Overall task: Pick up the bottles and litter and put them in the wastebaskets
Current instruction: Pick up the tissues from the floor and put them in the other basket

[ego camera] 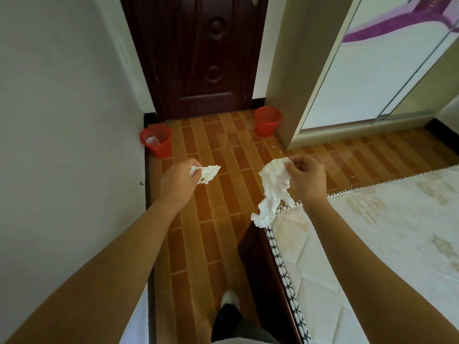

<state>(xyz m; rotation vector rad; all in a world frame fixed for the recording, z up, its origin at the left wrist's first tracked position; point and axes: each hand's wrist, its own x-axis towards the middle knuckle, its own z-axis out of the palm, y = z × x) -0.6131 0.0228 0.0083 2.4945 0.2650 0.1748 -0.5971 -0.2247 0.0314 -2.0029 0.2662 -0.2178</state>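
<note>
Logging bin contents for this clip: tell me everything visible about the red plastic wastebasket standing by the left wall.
The red plastic wastebasket by the left wall is a small, round, tapered bucket, wider at the rim than at the base. It stands upright on the brown wood-pattern floor, in the corner where the white wall meets the dark door frame, apparently against the wall. Inside lies a clear plastic bottle. Neither hand touches it.
</note>
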